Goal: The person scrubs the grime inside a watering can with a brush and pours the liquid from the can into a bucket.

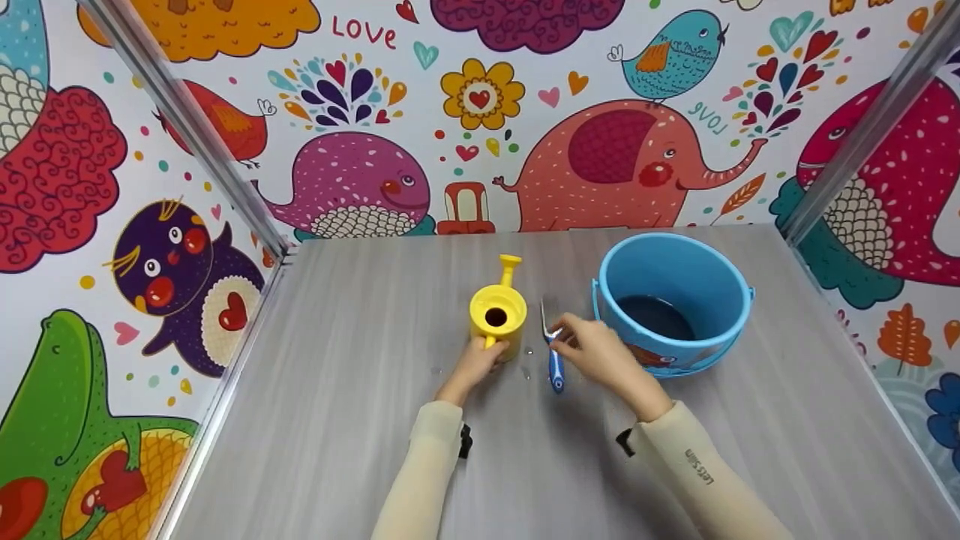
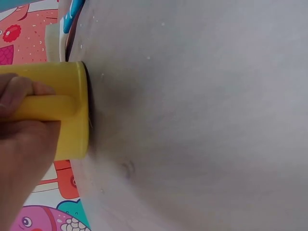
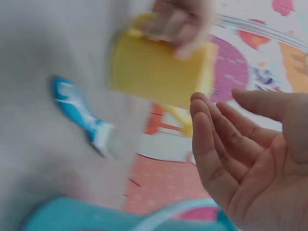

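My left hand grips the handle of a yellow watering can, which stands upright on the table with its spout pointing away from me. Dark liquid shows through the opening in its top. To its right lies a brush with a blue and white handle and a pale head. Over the brush is my right hand, its fingers loosely bent. In the right wrist view that hand holds nothing, and the brush lies apart from it on the table.
A light-blue bucket with dark liquid at its bottom stands right of my right hand. Small water drops dot the grey table between can and brush. Walls printed with cartoon animals enclose the table at the back and sides.
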`<state>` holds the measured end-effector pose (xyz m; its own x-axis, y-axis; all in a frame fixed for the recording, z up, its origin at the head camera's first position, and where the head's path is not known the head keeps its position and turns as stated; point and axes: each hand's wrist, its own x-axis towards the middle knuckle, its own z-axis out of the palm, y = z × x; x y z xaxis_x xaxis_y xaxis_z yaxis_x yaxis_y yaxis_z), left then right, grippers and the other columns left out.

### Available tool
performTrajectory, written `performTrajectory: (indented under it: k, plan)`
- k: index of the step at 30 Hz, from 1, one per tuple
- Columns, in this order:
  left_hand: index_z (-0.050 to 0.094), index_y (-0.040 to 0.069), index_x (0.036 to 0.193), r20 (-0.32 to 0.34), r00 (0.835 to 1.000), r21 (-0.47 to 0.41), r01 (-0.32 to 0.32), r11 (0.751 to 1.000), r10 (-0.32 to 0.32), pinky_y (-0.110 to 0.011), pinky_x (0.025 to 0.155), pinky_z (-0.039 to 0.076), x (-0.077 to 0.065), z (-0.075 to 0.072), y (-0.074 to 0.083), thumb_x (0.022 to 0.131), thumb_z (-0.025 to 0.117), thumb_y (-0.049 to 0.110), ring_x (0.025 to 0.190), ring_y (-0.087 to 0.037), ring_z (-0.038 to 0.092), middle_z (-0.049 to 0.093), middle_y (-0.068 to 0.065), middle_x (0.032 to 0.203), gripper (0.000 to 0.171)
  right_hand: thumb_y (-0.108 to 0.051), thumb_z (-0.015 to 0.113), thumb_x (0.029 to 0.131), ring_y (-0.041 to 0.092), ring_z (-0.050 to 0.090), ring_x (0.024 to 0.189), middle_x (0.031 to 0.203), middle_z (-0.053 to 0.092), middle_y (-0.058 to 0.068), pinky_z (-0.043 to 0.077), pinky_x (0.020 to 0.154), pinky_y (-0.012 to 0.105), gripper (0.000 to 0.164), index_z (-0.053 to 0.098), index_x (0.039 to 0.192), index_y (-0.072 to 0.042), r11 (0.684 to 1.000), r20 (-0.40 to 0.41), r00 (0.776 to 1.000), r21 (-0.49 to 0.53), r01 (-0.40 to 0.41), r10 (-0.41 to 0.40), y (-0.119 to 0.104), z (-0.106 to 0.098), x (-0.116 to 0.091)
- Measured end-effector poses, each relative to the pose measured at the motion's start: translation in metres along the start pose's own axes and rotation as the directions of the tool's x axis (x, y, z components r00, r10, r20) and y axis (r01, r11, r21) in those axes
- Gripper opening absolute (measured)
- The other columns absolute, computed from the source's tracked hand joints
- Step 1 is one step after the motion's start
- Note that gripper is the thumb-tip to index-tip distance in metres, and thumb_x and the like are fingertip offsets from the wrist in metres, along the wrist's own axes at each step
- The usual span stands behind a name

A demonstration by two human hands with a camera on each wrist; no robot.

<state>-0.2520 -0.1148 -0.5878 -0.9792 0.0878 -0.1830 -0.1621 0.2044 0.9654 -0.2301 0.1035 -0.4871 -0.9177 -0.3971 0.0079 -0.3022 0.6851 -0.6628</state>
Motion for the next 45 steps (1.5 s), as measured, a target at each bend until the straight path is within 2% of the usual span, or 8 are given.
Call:
performTrajectory:
  k: [4,10,18,24,31,34,41,45]
  plan:
    - [0.046,0.016,0.069,-0.003,1.0,-0.001,0.003,1.0,-0.003,-0.02,0.052,0.035,-0.001,0.0,0.001,0.092,0.056,0.015,0.053,-0.005,0.04,0.044,0.007,0.06,0.025,-0.021,0.065,0.096,0.025,0.069,0.105,0.115,0.071,0.009,0.056,0.093,0.046,0.028,0.063,0.12,-0.008,0.995,-0.016,0.998,0.083,0.064,-0.063,-0.005,-0.03,-0.002]
    - [0.044,0.017,0.066,0.008,1.0,0.014,0.019,1.0,-0.019,-0.021,0.055,0.036,-0.002,-0.002,0.0,0.094,0.055,0.016,0.054,-0.005,0.04,0.043,0.008,0.059,0.03,-0.029,0.068,0.094,0.033,0.062,0.122,0.128,0.066,0.011,0.049,0.102,0.053,0.04,0.061,0.128,-0.011,0.999,-0.067,0.998,0.051,0.017,-0.013,0.003,-0.07,-0.007]
    - [0.042,0.018,0.064,0.023,0.999,0.016,0.028,0.999,-0.029,-0.02,0.057,0.037,-0.003,0.0,-0.002,0.094,0.055,0.018,0.056,-0.005,0.041,0.041,0.01,0.059,0.033,-0.021,0.067,0.095,0.044,0.047,0.134,0.141,0.055,0.022,0.037,0.108,0.065,0.044,0.057,0.133,-0.002,1.0,-0.194,0.981,0.0,0.009,-0.009,0.044,-0.114,-0.028]
    - [0.042,0.018,0.066,0.024,0.999,0.026,0.037,0.999,-0.037,-0.021,0.059,0.038,-0.003,0.0,-0.002,0.095,0.056,0.02,0.058,-0.006,0.042,0.042,0.009,0.06,0.032,-0.032,0.064,0.096,0.053,0.039,0.136,0.144,0.049,0.028,0.036,0.101,0.073,0.055,0.051,0.138,0.001,0.999,-0.254,0.966,-0.011,-0.047,0.043,0.073,-0.137,-0.051]
    - [0.042,0.019,0.066,0.021,0.999,0.016,0.028,0.999,-0.028,-0.019,0.058,0.039,-0.002,0.003,-0.001,0.094,0.056,0.018,0.058,-0.005,0.043,0.043,0.01,0.059,0.031,-0.039,0.063,0.096,0.06,0.036,0.134,0.15,0.039,0.033,0.036,0.095,0.076,0.067,0.043,0.146,0.0,0.99,-0.298,0.946,-0.029,-0.139,0.125,0.104,-0.15,-0.071]
    - [0.042,0.019,0.065,0.02,0.999,0.018,0.026,1.0,-0.026,-0.019,0.056,0.038,-0.002,0.004,-0.001,0.094,0.056,0.018,0.056,-0.005,0.041,0.043,0.01,0.058,0.032,-0.037,0.064,0.096,0.061,0.036,0.134,0.15,0.039,0.034,0.035,0.095,0.076,0.067,0.041,0.146,0.002,0.988,-0.327,0.936,-0.042,-0.151,0.129,0.113,-0.152,-0.076]
    - [0.043,0.016,0.066,0.024,1.0,0.025,0.011,1.0,-0.012,-0.021,0.055,0.036,-0.003,0.003,0.004,0.095,0.055,0.014,0.055,-0.007,0.04,0.042,0.008,0.058,0.032,-0.011,0.062,0.097,0.061,0.035,0.134,0.149,0.037,0.035,0.031,0.101,0.073,0.058,0.038,0.147,0.006,0.982,-0.334,0.934,-0.092,-0.162,0.123,0.127,-0.149,-0.081]
    - [0.042,0.017,0.064,0.004,1.0,0.008,-0.012,1.0,0.012,-0.02,0.052,0.035,0.0,0.001,-0.002,0.093,0.056,0.014,0.052,-0.005,0.038,0.04,0.009,0.056,0.033,-0.008,0.061,0.097,0.06,0.033,0.136,0.152,0.034,0.034,0.031,0.102,0.072,0.058,0.036,0.148,0.006,0.982,-0.323,0.936,-0.079,-0.171,0.137,0.128,-0.143,-0.079]
